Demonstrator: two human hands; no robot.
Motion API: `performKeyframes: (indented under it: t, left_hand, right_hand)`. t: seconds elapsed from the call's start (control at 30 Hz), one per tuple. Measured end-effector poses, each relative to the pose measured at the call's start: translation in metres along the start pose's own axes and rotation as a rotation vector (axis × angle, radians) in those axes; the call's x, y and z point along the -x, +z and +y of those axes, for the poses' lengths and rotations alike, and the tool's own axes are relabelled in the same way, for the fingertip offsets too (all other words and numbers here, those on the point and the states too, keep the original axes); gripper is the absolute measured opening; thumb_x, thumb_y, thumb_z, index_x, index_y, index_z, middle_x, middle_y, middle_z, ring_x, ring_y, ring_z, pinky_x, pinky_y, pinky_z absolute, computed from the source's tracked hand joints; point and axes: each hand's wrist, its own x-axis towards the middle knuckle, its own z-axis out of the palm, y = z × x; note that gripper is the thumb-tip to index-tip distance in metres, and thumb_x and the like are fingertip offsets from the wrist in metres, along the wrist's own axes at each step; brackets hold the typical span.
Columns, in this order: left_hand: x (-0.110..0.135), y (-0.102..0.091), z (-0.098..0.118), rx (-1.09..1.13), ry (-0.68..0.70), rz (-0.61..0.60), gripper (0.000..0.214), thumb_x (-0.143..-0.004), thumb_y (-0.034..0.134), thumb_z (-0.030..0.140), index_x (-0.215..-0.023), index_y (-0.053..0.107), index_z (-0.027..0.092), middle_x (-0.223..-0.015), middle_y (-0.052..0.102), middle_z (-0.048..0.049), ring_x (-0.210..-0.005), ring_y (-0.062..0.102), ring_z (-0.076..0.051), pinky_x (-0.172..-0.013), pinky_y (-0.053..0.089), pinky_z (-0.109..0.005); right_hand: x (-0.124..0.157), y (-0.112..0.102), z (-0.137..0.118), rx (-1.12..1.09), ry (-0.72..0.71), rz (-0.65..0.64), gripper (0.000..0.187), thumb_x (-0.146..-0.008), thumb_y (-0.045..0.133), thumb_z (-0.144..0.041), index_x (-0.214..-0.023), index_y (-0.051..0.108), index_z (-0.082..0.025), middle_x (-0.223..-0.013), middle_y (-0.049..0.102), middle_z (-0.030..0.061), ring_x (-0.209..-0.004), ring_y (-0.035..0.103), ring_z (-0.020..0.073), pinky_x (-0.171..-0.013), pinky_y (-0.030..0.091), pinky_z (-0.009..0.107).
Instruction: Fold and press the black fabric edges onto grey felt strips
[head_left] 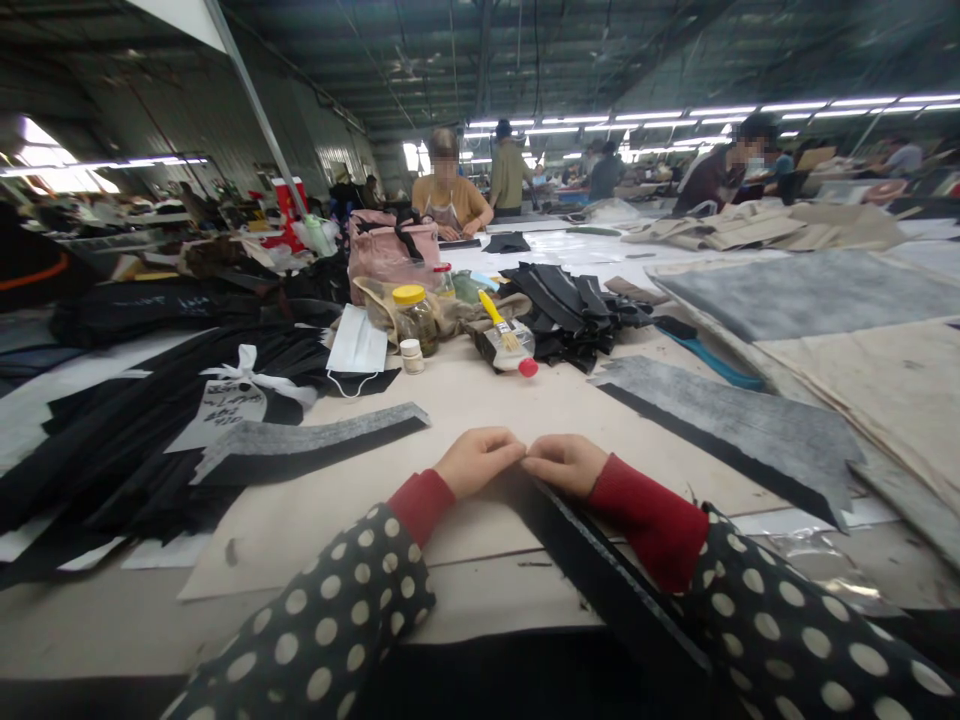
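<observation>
My left hand (481,461) and my right hand (568,464) meet fingertip to fingertip over the table board (337,530). Both pinch the far end of a black fabric strip (592,570), which runs down toward me under my right forearm and has a thin grey edge. To the right lies a stack of grey-backed fabric pieces (720,420) with a black border. A smaller curved grey and black piece (315,440) rests left of my left hand.
Ahead stand a yellow-lidded jar (415,318), a small white bottle (412,357), a yellow-handled brush (499,318) and a face mask (358,340). Black cloth bundles (135,430) pile up at left. A blue-handled tool (709,355) lies at right. A person (450,190) works across the table.
</observation>
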Motion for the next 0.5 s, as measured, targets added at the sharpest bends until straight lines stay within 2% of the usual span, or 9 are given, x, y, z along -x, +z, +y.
performKeyframes:
  t: [0.17, 0.27, 0.5]
  left_hand:
    - [-0.008, -0.014, -0.009, 0.325, -0.157, 0.095, 0.049, -0.074, 0.039, 0.056, -0.072, 0.060, 0.012, -0.058, 0.052, -0.0004, -0.048, 0.043, -0.007, -0.045, 0.031, -0.018]
    - [-0.009, -0.022, -0.011, 0.380, -0.219, 0.156, 0.054, -0.071, 0.038, 0.061, -0.072, 0.060, 0.011, -0.058, 0.053, -0.0019, -0.047, 0.044, -0.008, -0.041, 0.029, -0.018]
    - [-0.001, -0.023, -0.007, 0.285, -0.173, 0.012, 0.032, -0.065, 0.059, 0.046, -0.066, 0.055, 0.014, -0.047, 0.044, 0.0047, -0.040, 0.036, -0.005, -0.041, 0.027, -0.017]
  right_hand:
    - [0.000, -0.002, -0.005, -0.294, 0.080, 0.019, 0.033, -0.064, 0.055, -0.047, -0.066, 0.049, -0.014, -0.051, 0.046, -0.0039, -0.045, 0.040, 0.0062, -0.042, 0.031, 0.020]
    - [0.002, -0.004, -0.009, -0.354, 0.097, 0.041, 0.036, -0.060, 0.058, -0.049, -0.065, 0.049, -0.015, -0.050, 0.046, -0.0045, -0.043, 0.039, 0.0052, -0.040, 0.028, 0.019]
    - [0.001, -0.005, -0.011, -0.368, 0.069, 0.054, 0.038, -0.058, 0.059, -0.051, -0.063, 0.048, -0.014, -0.048, 0.044, -0.0055, -0.043, 0.037, 0.0044, -0.042, 0.026, 0.019]
